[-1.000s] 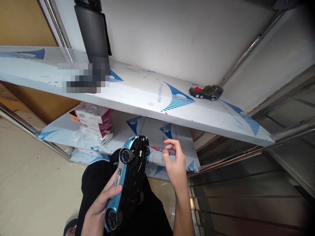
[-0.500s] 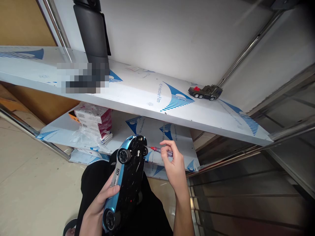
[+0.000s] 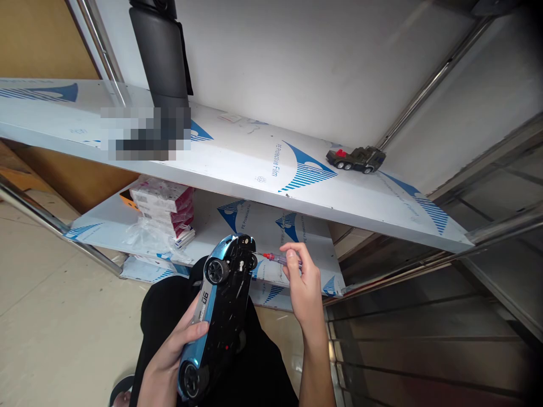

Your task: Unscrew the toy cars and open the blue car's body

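Seen from head height, a blue-and-black toy car [image 3: 224, 299] lies upside down, its black underside and two wheels facing up, above the person's black-clad lap [image 3: 254, 362]. The left hand [image 3: 172, 350] grasps the car, with fingers [image 3: 189, 325] curled around its body; large white characters, possibly "06", run along its side. The right hand [image 3: 305, 288] pinches a small screwdriver [image 3: 280, 259], which has a red collar and translucent purple handle. Its thin shaft reaches the car's underside beside a wheel; contact cannot be confirmed. Above, a steel shelf [image 3: 263, 169] bears blue-printed film reading "PE Protective Film," a toy military truck [image 3: 356, 159], and a black upright object [image 3: 160, 51], cut off by the frame and partly obscured by a pixelated patch. A lower shelf [image 3: 271, 249] holds stacked red-and-white boxes [image 3: 161, 206], contents unseen, beside a clear plastic bag [image 3: 148, 237].
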`<state>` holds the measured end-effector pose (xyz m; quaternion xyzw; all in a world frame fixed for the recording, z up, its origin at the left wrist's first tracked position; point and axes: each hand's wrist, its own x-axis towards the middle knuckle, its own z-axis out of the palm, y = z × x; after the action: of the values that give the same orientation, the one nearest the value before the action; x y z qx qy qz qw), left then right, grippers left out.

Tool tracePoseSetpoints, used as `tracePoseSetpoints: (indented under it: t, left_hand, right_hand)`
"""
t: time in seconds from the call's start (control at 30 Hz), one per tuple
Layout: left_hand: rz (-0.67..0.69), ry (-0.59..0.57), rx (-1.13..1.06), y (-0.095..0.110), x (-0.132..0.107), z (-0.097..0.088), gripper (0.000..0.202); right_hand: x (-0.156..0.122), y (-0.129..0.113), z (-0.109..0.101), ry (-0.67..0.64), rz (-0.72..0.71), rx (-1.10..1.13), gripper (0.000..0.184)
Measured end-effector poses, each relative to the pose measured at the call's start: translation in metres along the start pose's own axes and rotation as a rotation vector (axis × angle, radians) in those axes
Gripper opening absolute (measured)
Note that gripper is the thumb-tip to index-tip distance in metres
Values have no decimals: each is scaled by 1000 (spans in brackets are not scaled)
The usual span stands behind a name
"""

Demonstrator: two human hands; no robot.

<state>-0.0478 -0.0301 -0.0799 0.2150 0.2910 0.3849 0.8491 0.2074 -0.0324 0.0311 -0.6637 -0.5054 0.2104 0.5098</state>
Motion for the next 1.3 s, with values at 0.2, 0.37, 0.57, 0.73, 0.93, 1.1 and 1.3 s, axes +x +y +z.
tracePoseSetpoints:
  t: [0.2, 0.37, 0.57, 0.73, 0.93, 1.1, 1.3]
  left_hand:
    - [-19, -8, 4, 0, 1, -1, 88]
    - [-12, 13, 6, 1, 0, 1, 95]
    - [-22, 31, -4, 3, -3, 4, 97]
    - [4, 13, -13, 2, -1, 4, 88]
    - [-3, 0, 0, 2, -1, 5, 88]
    - [-15, 29, -12, 3, -2, 2, 95]
    - [-7, 15, 0, 3, -4, 3, 91]
  right_hand:
    - [0, -1, 0, 17, -35, -2, 15]
    - [-1, -2, 3, 6, -27, 4, 16]
    - [-1, -3, 5, 34, 9, 31, 28]
    - [0, -1, 2, 29, -25, 1, 16]
    - [0, -3, -1, -16, -14, -6, 15]
    - [0, -3, 0, -37, 12, 3, 24]
    - [-1, -1, 2, -18, 4, 8, 22]
